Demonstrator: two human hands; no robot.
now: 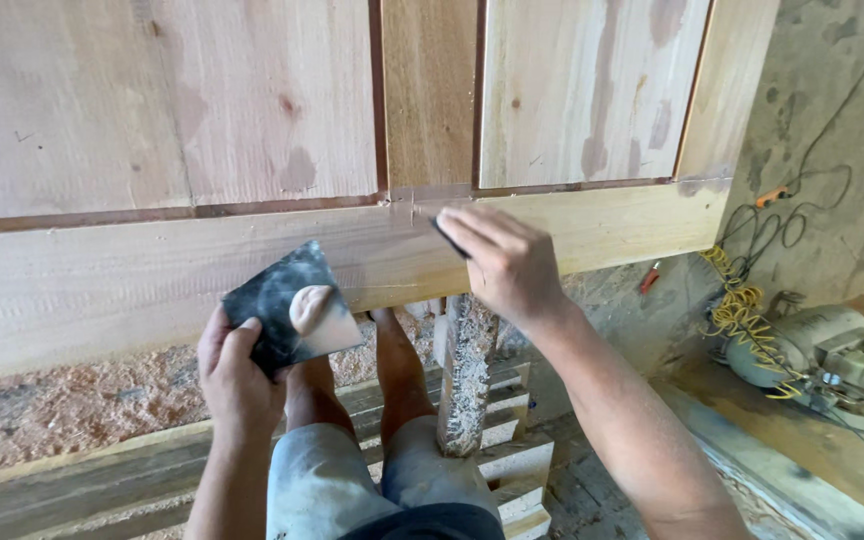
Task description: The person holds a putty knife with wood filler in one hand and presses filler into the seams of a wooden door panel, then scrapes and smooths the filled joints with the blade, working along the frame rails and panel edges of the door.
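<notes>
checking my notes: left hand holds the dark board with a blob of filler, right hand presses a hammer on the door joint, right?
Not quite. The right hand presses a small dark scraper, not a hammer, on the door joint. The left hand does hold the board with filler. The head view shows it.

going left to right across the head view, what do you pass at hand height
left hand → dark putty board → right hand on the wooden door rail → yellow coiled hose → power tool

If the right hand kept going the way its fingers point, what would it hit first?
The right hand, holding a small dark tool, points up-left at the wooden door frame. It would likely meet the filled joint first; it looks almost touching already.
</notes>
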